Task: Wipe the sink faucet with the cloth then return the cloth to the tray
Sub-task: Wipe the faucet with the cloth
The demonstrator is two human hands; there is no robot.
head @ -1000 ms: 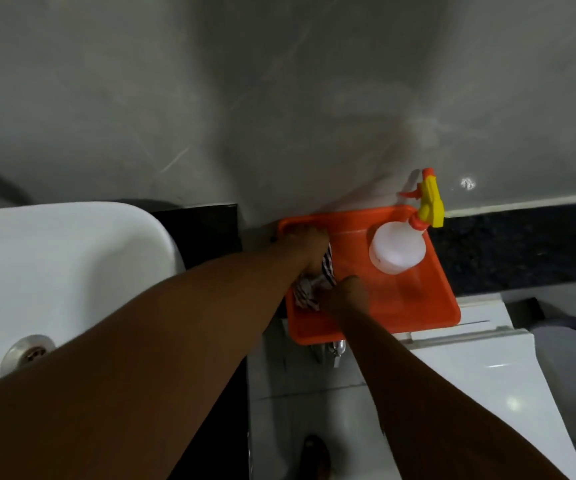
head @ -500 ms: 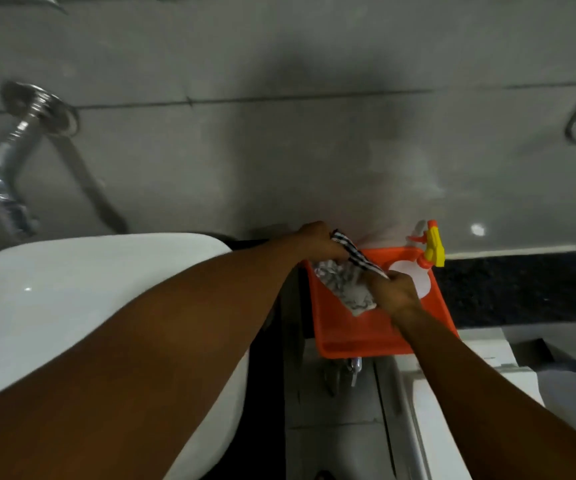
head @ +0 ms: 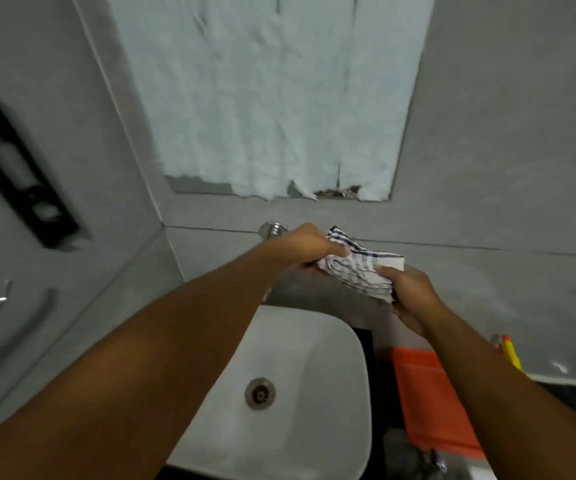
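A white cloth with dark blue stripes (head: pixel 359 266) is held bunched between both hands above the back of the white sink (head: pixel 300 362). My left hand (head: pixel 309 244) grips its upper left part; my right hand (head: pixel 411 289) grips its lower right corner. Just behind my left hand, only the chrome wall base of the faucet (head: pixel 272 229) shows; the spout is hidden by my hand and arm. The orange tray (head: pixel 425 403) sits low at the right beside the sink, partly covered by my right forearm.
A spray bottle's yellow and orange trigger (head: pixel 509 351) pokes out at the tray's far right. The sink drain (head: pixel 260 393) lies in the basin. A mirror covered with pale paper (head: pixel 272 98) hangs on the grey wall above. A black wall fixture (head: pixel 20 168) is at left.
Both hands have lifted the cloth out of the orange tray and carried it left, up over the sink by the faucet. The view has swung left and upward.
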